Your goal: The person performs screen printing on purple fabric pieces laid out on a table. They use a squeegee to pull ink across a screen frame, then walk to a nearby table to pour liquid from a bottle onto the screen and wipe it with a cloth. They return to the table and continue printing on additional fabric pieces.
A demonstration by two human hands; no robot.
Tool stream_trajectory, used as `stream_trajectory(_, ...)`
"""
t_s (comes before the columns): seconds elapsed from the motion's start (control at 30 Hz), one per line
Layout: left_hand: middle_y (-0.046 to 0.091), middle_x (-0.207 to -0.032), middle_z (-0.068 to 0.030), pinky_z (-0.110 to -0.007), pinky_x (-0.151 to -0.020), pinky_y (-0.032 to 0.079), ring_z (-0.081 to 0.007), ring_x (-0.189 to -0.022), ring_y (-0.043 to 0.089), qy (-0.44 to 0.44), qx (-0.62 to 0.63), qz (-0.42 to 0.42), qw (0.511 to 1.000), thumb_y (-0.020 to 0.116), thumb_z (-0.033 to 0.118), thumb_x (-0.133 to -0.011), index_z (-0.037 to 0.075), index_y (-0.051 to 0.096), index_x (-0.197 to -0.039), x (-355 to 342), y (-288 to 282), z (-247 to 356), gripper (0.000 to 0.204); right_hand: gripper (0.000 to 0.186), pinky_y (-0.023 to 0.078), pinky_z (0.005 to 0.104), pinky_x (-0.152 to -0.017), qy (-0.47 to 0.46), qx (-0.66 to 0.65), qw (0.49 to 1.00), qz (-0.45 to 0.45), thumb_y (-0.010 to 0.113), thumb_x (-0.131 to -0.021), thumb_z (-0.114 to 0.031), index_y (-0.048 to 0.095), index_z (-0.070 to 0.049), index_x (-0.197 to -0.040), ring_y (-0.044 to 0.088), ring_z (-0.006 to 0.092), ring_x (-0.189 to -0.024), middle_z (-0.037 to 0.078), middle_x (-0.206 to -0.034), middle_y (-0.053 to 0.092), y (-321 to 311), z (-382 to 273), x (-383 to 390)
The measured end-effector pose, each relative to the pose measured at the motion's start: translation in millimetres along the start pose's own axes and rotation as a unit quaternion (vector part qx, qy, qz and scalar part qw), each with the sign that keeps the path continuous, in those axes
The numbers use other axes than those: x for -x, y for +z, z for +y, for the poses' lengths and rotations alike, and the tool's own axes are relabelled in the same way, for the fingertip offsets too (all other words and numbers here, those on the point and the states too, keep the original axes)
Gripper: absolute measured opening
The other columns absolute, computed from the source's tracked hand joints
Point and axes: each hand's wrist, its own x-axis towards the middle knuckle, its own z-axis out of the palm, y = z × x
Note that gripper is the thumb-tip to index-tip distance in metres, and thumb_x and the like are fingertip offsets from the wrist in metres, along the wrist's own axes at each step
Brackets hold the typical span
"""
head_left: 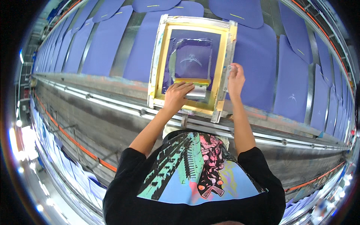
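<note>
A screen printing frame (160, 60) with yellow-taped inner edges lies over the purple fabric panels, its purple mesh showing a small pale winged design (192, 60). Near the lower end of the mesh is a squeegee (197, 92) with a silver metal holder and a yellow edge. My left hand (176, 96) grips the squeegee from its left, fingers pressed together over it. My right hand (236, 80) has its fingers curled on the metal right side of the frame, beside small bolts there. What lies directly under the frame is mostly hidden.
Rows of purple panels (103, 47) line the long table (60, 79) on both sides, some bearing small pale prints (291, 97). A metal rail (270, 138) runs along the near edge. Below are orange bars (84, 149) and further racks of purple pieces.
</note>
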Motion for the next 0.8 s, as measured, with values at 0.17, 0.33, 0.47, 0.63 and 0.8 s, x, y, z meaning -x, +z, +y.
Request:
stream_trajectory(0.17,0.073,-0.130,-0.0002,-0.045,-0.105,0.050,-0.0279,-0.124,0.065,-0.013,-0.025,-0.034,0.999,0.070,0.000,-0.071,0.017,0.075,-0.122,15.8,-36.4,-79.9,0.053,0.018,0.048,0.0448,-0.066,0.096,-0.011,0.995,-0.022,0.055,-0.107,-0.020,0.068,-0.009,-0.113,0.060,0.0300,-0.063,0.017,-0.075,0.064,84.1,-16.8,31.3)
stream_trajectory(0.33,0.072,-0.132,-0.0005,-0.045,-0.104,0.050,-0.0269,-0.125,0.065,0.000,-0.066,-0.041,0.997,0.068,-0.001,-0.073,0.016,0.075,-0.122,18.6,-42.7,-99.4,0.053,0.016,0.048,0.0451,-0.064,0.058,0.001,0.998,-0.003,0.057,-0.106,-0.018,0.067,-0.008,-0.114,0.061,0.0327,-0.062,0.018,-0.075,0.065,99.9,-25.7,35.4)
stream_trajectory(0.47,0.071,-0.134,-0.0013,-0.046,-0.105,0.049,-0.0278,-0.126,0.065,0.018,-0.044,-0.054,0.997,0.069,-0.004,-0.070,0.017,0.074,-0.125,48.9,-59.7,-109.1,0.059,0.016,0.050,0.0459,-0.067,0.083,0.026,0.996,-0.012,0.057,-0.106,-0.016,0.068,-0.007,-0.113,0.064,0.0377,-0.067,0.020,-0.083,0.069,108.6,-29.4,38.9)
stream_trajectory(0.63,0.071,-0.134,-0.0026,-0.050,-0.109,0.046,-0.0307,-0.127,0.063,0.031,-0.063,-0.116,0.991,0.071,-0.006,-0.069,0.018,0.074,-0.123,75.6,-70.4,-121.4,0.059,0.017,0.051,0.0479,-0.069,0.061,0.049,0.997,-0.003,0.056,-0.106,-0.018,0.068,-0.008,-0.112,0.066,0.0411,-0.072,0.021,-0.088,0.071,122.0,-32.1,45.8)
stream_trajectory(0.8,0.078,-0.107,-0.0074,-0.044,-0.089,0.057,-0.0303,-0.096,0.074,-0.012,-0.036,-0.106,0.994,0.069,-0.005,-0.074,0.022,0.077,-0.122,-28.5,-61.5,-158.3,0.055,0.018,0.051,0.0492,-0.072,0.118,0.071,0.990,-0.025,0.055,-0.107,-0.020,0.069,-0.011,-0.113,0.068,0.0415,-0.077,0.022,-0.090,0.071,125.2,-37.0,48.9)
